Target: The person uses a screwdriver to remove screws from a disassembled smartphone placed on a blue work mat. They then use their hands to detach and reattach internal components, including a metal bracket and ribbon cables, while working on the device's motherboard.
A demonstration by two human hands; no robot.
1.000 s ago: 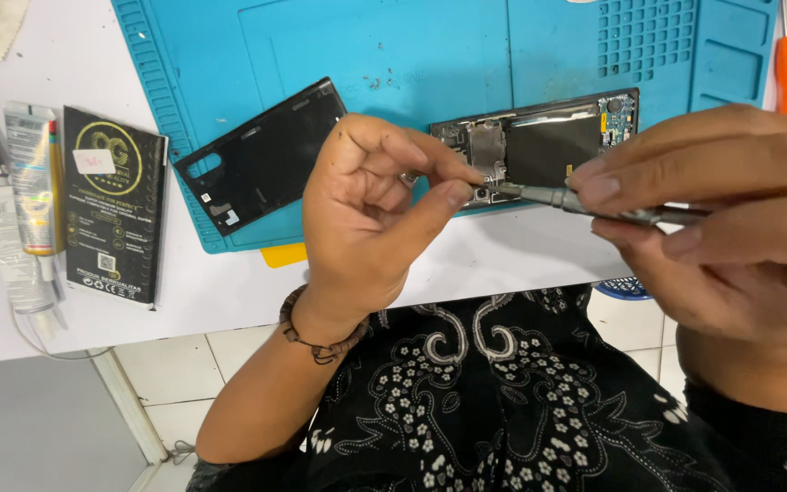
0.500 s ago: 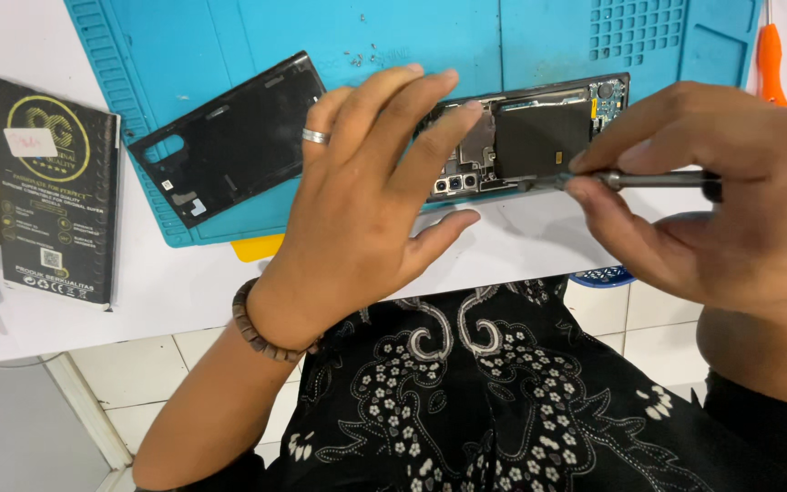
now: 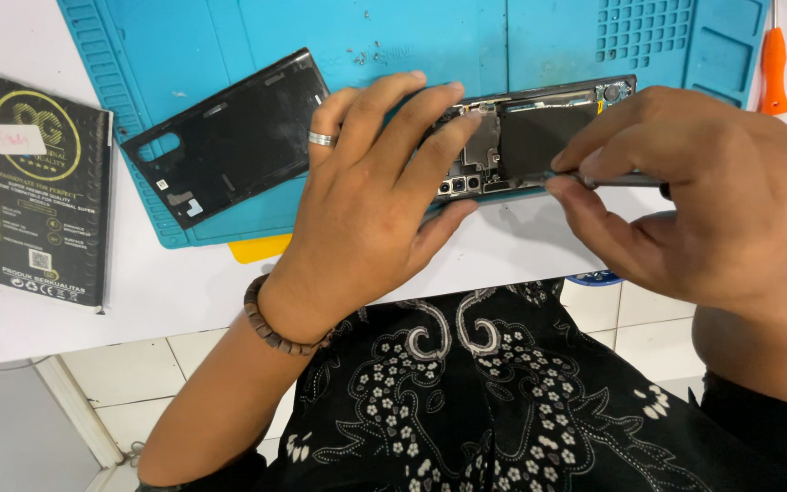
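The right hand (image 3: 703, 200) is pinching a thin grey metal tool (image 3: 603, 179) between thumb and fingertips, closed tightly around its shaft, with the tip pointing toward the opened phone (image 3: 539, 137). That phone is lying just beyond the grip, back removed, showing dark shielding and small camera lenses, resting on the near edge of a teal work mat (image 3: 393, 36). The left hand (image 3: 366, 210) is lying flat over the phone's left end, fingers spread and extended, pressing it down rather than closing around it; a silver ring is sitting on one finger and a brown bead bracelet is circling the wrist. Further left of that hand, the detached black back cover (image 3: 229, 137) is lying tilted on the mat, touching nothing else. A yellow card corner (image 3: 261, 248) is peeking out under the mat's near edge. Well to the left, on the white table (image 3: 166, 292), a flat black rectangular package (image 3: 45, 200) with a gold circular emblem and a small white sticker is lying. Far right of the grip, an orange-handled tool (image 3: 774, 68) is lying beside the mat's corner. Open white table is showing between the mat and the table's near edge.
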